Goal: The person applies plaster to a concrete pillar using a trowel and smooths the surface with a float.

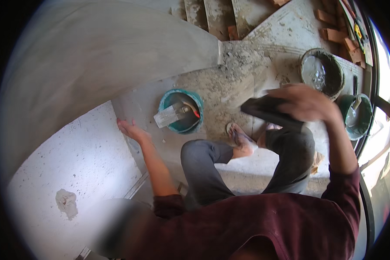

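My right hand (301, 102) grips a dark, flat rectangular tool (260, 110), like a float, blurred above my right knee. My left hand (130, 128) is open, palm up, fingers slightly curled with nothing in them, near the edge of a speckled white slab (73, 156). A teal bucket (190, 126) sits just right of it, holding a flat trowel (164, 116) across its rim and a red-marked wooden handle.
A grey curved plastered surface (86, 56) fills the upper left. Dirty steps (214, 17) are at the top. A black bucket (333, 73) with grey liquid and a green bucket (353, 125) stand at right, below loose red bricks (333, 34). My sandalled feet (242, 143) rest on the floor.
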`<state>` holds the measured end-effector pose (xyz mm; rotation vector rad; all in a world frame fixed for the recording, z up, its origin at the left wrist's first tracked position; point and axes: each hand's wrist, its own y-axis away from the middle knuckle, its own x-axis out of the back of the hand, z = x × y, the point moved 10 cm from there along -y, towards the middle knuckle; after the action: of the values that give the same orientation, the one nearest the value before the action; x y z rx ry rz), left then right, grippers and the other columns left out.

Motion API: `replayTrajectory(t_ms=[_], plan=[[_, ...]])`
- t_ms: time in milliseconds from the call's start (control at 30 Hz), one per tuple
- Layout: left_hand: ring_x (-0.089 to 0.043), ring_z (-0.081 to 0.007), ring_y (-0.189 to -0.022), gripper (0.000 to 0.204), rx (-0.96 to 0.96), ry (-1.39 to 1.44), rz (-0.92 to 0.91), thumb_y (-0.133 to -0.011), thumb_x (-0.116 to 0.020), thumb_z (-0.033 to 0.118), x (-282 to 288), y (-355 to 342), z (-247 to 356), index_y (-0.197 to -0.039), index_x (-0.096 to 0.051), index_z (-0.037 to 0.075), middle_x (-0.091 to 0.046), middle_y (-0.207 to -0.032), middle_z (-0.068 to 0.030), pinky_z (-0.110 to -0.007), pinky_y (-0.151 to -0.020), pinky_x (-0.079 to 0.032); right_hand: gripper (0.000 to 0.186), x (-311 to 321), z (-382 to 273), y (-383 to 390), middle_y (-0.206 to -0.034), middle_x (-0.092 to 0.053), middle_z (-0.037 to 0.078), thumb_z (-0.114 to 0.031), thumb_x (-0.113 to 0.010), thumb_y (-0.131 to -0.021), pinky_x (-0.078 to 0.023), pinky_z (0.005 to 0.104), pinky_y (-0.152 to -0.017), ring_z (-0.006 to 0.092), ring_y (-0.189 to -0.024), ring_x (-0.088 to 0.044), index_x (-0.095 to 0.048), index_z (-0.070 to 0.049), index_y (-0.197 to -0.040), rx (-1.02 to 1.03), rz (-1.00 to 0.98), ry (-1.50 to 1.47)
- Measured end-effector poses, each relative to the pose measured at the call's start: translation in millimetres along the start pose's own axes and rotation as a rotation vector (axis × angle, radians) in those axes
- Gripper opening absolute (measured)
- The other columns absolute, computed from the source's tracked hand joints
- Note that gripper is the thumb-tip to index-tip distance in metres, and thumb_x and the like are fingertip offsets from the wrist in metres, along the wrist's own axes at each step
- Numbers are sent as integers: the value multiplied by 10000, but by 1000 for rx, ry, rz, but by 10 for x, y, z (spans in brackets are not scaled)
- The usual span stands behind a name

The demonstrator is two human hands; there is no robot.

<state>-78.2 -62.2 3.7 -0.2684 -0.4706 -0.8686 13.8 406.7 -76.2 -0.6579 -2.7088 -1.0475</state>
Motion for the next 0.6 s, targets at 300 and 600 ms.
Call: replayTrajectory(t_ms=[300,600], plan=[[-256,-308,-1425,740,-448,585,550,-1003,-213,627,357,510,817,-1485,-274,69,-234,-1554,-122,-503,-1166,-227,191,-1229,-1770,-2845,-897,-726,161,-168,-622,-777,-560,428,-711,331,-857,-711,-749,-65,-875,345,0,818],[-297,-307,-1394,662,-597,616,730,-1035,-279,533,1474,1721,-5,-1424,-334,0,-287,-1531,-115,-517,-1126,-285,215,-2408,-2136,-3884,-931,-671,217,-132,-624,-759,-554,476,-718,348,-879,-693,-702,-25,-928,745,160,981]])
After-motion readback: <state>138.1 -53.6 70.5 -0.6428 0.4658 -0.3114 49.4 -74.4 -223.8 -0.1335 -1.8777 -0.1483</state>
